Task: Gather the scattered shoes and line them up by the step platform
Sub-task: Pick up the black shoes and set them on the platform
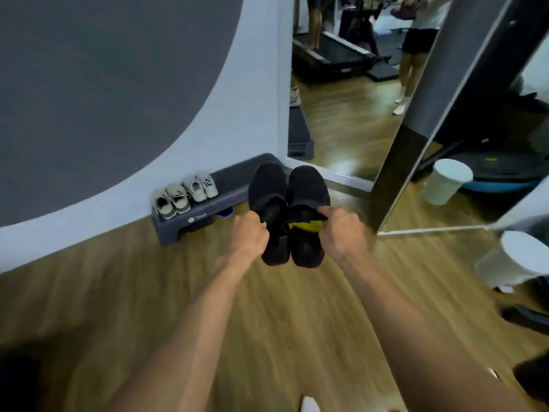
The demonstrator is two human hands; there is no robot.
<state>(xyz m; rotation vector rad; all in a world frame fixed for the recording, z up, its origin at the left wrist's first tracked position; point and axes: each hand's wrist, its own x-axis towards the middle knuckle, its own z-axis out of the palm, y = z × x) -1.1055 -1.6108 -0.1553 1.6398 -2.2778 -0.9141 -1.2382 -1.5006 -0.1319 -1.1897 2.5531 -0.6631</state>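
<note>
I hold two black shoes side by side in the air above the wooden floor, toes pointing away from me. My left hand (249, 233) grips the left black shoe (268, 188) at its opening. My right hand (341, 230) grips the right black shoe (309, 188), whose yellow insole shows. Just beyond them a dark grey step platform (228, 179) lies along the wall. At its left end stand a beige pair of sneakers (172, 202) and a white pair of sneakers (202, 187). A blue shoe tip (225, 214) pokes out from under the platform.
A wall mirror (356, 99) stands right of the platform and reflects people, a treadmill and floor. A white bin (445, 181) and a blue balance ball (502, 179) sit at right. Another white bin (514, 258) is nearer me. Dark equipment lies at the lower right.
</note>
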